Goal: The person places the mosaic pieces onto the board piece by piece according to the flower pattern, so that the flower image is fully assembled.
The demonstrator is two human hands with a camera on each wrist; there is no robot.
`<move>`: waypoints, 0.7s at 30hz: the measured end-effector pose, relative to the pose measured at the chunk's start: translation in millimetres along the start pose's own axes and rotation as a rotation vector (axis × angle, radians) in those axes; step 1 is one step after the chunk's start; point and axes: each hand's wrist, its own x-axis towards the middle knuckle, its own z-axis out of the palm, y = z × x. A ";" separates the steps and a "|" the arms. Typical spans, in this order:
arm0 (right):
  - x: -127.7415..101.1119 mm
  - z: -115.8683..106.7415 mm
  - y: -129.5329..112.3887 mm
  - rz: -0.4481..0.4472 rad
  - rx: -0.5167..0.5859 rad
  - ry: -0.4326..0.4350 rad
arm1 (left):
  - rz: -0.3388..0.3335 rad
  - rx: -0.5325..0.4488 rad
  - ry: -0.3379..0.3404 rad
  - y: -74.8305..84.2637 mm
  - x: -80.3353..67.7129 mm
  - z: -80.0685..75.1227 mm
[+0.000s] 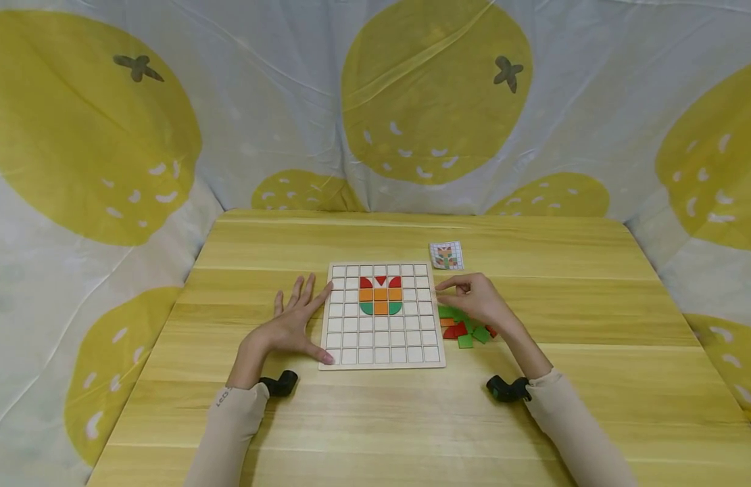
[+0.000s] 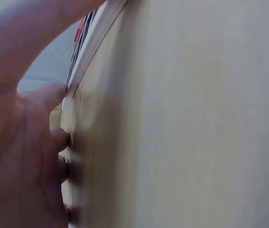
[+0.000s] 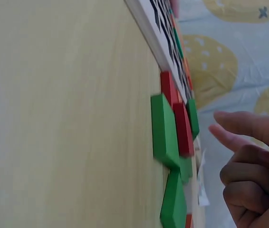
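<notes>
Board (image 1: 381, 341) laid on desk (image 1: 533, 433), left edge touched by left hand (image 1: 290, 326), grip spread wide. Coloured tiles (image 1: 380, 295) set in board's upper middle. Right hand (image 1: 480, 299) held above loose tiles (image 1: 465, 341) beside board, grip narrow, slightly parted. Picture card (image 1: 447, 256) laid near far right corner.

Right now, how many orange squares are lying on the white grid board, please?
4. On the board, a left square, a middle square and a right square form one row; a lower square sits just under the middle one. None there looks hidden.
</notes>
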 end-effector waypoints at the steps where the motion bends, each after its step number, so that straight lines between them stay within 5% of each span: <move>1: -1.5 -2.2 2.3 0.012 -0.001 0.000 | 0.002 -0.003 0.001 -0.1 -0.1 0.1; 21: -13.7 -13.5 24.4 0.021 0.046 -0.135 | -0.006 -0.006 -0.001 -1.2 -0.2 0.0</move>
